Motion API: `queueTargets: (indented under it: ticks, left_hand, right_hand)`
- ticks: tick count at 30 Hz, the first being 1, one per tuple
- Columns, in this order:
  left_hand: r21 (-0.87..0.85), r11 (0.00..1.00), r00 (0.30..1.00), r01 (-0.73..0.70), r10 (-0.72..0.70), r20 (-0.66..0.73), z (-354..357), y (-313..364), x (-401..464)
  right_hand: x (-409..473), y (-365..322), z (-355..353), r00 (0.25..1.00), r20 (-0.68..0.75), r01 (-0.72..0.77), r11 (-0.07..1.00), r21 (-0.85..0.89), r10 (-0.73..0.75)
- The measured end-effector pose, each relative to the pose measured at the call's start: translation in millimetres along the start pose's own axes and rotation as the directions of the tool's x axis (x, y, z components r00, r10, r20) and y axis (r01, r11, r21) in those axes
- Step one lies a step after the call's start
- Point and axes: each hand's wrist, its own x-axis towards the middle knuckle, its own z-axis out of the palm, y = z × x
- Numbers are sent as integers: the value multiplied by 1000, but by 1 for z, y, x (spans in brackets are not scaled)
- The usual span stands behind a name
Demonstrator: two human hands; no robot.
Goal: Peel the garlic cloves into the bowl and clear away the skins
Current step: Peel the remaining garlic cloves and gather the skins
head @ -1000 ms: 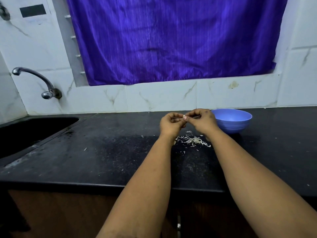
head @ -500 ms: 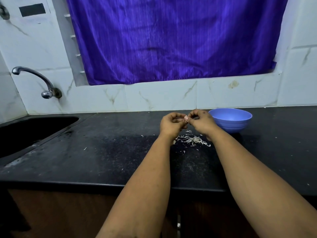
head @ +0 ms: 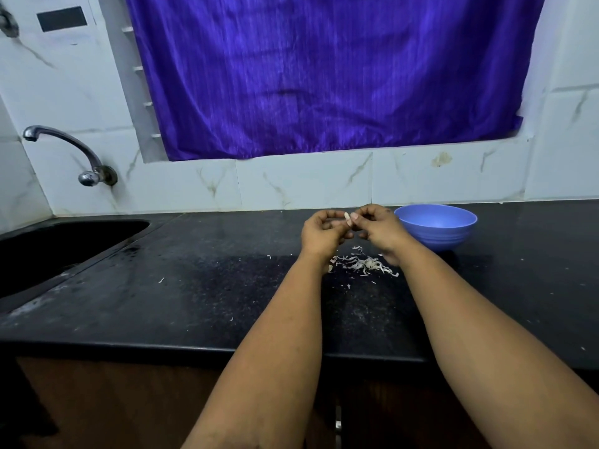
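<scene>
A small pale garlic clove point(head: 347, 217) is pinched between the fingertips of my left hand point(head: 322, 233) and my right hand point(head: 379, 226), held above the black counter point(head: 201, 286). Both hands meet at the clove, just left of the blue bowl point(head: 436, 226). Its inside is hidden from this angle. A heap of white garlic skins point(head: 364, 264) lies on the counter directly under my hands, partly covered by my right wrist.
A dark sink point(head: 55, 247) is set into the counter at the left, with a metal tap point(head: 69, 153) on the tiled wall above it. A purple curtain point(head: 324, 76) hangs behind. Stray skin flecks point(head: 161, 280) dot the counter.
My hands have stayed over the skin heap, and the fingers have shifted slightly on the clove. The clove's pale tip now shows more between the fingertips.
</scene>
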Motion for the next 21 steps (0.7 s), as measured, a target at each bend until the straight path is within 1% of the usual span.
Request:
queueTargets:
  ticks: [2, 4, 7, 11, 13, 16, 19, 21]
  left_hand:
    - [-72, 997, 1000, 15, -14, 9, -1, 1, 1]
    - [-128, 991, 999, 27, -24, 23, -1, 3, 1]
    - [-165, 985, 999, 43, -37, 37, -1, 5, 0]
    - [-166, 985, 999, 46, -41, 33, 0, 5, -1]
    - [-158, 986, 999, 47, -43, 31, 0, 5, -1]
    - [-141, 989, 999, 46, -42, 28, 0, 5, 0]
    - [-119, 992, 999, 52, -50, 19, 0, 5, -1]
    - [-103, 993, 998, 59, -59, 8, 1, 6, -2]
  right_hand:
    - [-1, -3, -2, 999, -44, 13, 996, 88, -9]
    - [-1, -2, -6, 995, -95, 23, 994, 106, -13]
    - [1, 1, -9, 988, -152, 30, 999, 31, -25]
    - [2, 2, -10, 977, -200, 58, 994, -93, -75]
    - [2, 2, -10, 972, -217, 61, 987, -147, -92]
    - [0, 2, -11, 965, -239, 69, 983, -169, -109]
    - [-1, 1, -11, 948, -275, 83, 958, -273, -160]
    - [-1, 1, -10, 950, -265, 91, 955, -281, -168]
